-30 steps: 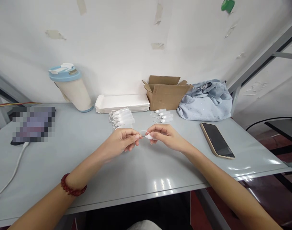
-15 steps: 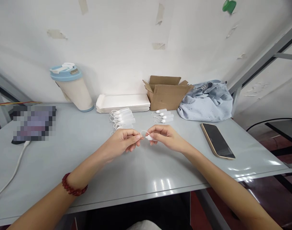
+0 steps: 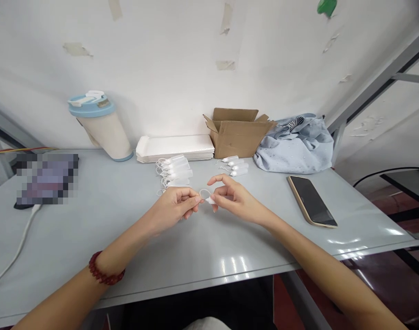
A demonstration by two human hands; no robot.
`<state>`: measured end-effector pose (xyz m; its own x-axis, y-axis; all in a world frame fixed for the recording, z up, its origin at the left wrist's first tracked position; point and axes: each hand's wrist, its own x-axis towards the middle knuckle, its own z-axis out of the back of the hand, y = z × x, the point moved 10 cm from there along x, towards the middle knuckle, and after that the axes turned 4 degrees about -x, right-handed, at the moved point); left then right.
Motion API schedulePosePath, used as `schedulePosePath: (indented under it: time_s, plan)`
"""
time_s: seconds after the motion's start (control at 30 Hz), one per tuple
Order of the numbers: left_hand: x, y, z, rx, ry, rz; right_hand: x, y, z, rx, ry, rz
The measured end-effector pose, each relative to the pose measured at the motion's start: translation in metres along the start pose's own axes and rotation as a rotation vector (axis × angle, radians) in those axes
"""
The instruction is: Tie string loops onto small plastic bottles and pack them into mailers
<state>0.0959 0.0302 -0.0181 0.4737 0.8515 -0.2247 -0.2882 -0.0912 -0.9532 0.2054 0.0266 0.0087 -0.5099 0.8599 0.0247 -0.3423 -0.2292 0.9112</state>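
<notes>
Above the middle of the grey table, my right hand (image 3: 230,197) holds a small white-capped tube (image 3: 210,200) between thumb and fingers, its index finger raised off it. A thin white cord loop (image 3: 205,191) rises from the tube's tip. My left hand (image 3: 182,204), closed in a pinch, grips the cord at that tip; the pinched end is mostly hidden by the fingers. Behind my left hand lies a pile of similar clear tubes (image 3: 178,172) with white cords. Several more capped tubes (image 3: 237,166) lie in a row beyond my right hand.
A stack of white envelopes (image 3: 175,147) and an open cardboard box (image 3: 239,140) stand along the wall. To the right are a light blue cloth bag (image 3: 295,146) and a phone (image 3: 312,201). On the left are a tumbler (image 3: 102,130) and a blurred-out device (image 3: 46,181) with a cable.
My right index finger has lifted away from the tube. Both hands stay close together with the tube and cord between them. The view has shifted slightly.
</notes>
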Motion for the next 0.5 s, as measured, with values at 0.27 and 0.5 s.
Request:
schedulePosePath:
  time_s: [0.27,0.5]
  plan:
    - [0.0,0.004,-0.006,-0.002,0.033,0.018,-0.001,0.002,-0.006,-0.062,-0.005,0.03]
    - [0.0,0.006,-0.007,0.009,0.029,0.024,-0.001,0.0,-0.011,-0.115,0.006,0.044]
